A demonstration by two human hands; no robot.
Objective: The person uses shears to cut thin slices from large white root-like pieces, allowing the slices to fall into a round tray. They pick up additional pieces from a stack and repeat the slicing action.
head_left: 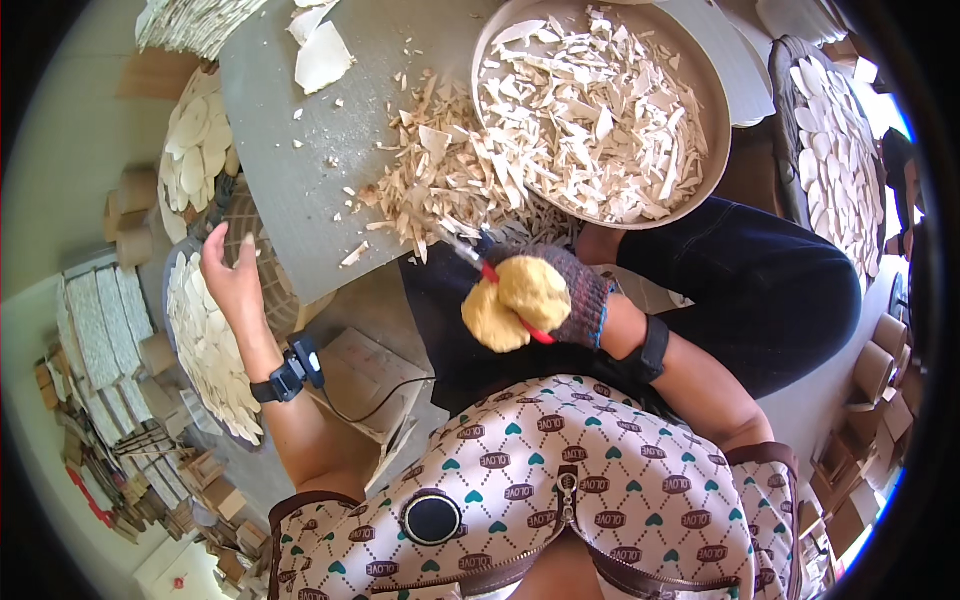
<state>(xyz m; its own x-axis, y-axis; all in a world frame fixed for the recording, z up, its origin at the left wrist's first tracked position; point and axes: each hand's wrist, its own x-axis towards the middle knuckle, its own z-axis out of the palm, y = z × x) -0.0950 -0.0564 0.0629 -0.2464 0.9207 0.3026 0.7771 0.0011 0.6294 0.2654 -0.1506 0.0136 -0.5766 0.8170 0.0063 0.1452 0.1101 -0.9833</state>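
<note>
My right hand (575,300), in a dark knitted glove with thick yellow pads at thumb and fingers, is closed around a red-handled cutting tool that looks like shears (465,250). Its metal end points up and left at a heap of pale chips (430,165) on the grey tabletop (290,150); its tip is hard to make out. My bare left hand (233,275) hangs off the table's left edge, fingers apart and holding nothing, in front of a woven basket (268,262). At the right, a round shallow pan (722,130) holds many pale slivers (600,120).
Larger pale pieces (323,58) lie near the table's far edge. Trays of pale oval slices stand at left (205,345) and right (835,150). A cardboard box (370,370) and black cable (385,400) are below the table. Stacked materials (110,340) line the left wall.
</note>
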